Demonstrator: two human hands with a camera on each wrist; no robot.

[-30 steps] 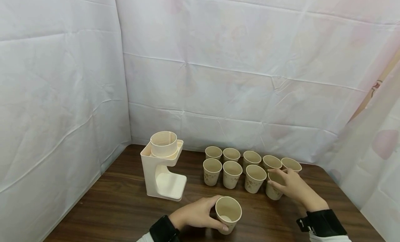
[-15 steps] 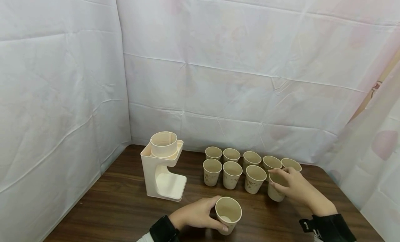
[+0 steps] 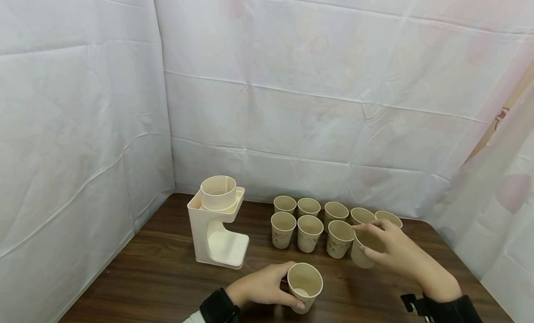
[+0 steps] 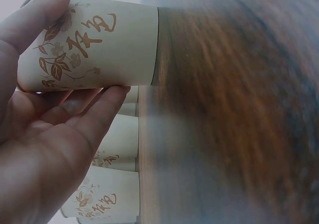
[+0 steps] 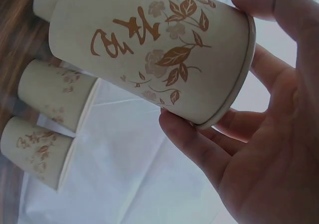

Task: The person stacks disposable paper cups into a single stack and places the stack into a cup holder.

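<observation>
My left hand (image 3: 267, 283) grips a beige paper cup (image 3: 308, 293) near the front of the table. Thumb and fingers lie along opposite sides of this cup (image 4: 114, 50), which has brown leaf print and lettering. Over at the right end of the front row, my right hand (image 3: 394, 249) holds another paper cup (image 3: 364, 253) close to its rim. In the right wrist view that cup (image 5: 149, 55) is pinched between thumb and fingers and tilted. The neighbouring paper cup (image 3: 339, 244) stands just left of it, its edge right by the fingertips.
Several upright paper cups (image 3: 309, 237) stand in two rows toward the back of the dark wooden table (image 3: 167, 272). A cream C-shaped stand (image 3: 202, 232) with a round cup-like top (image 3: 219, 198) is at left. White cloth (image 3: 267, 123) hangs behind.
The right hand's cup has shifted slightly right, then back left toward its neighbour, and looks tilted. The right wrist has moved right and nearer. The left hand and its cup have stayed put.
</observation>
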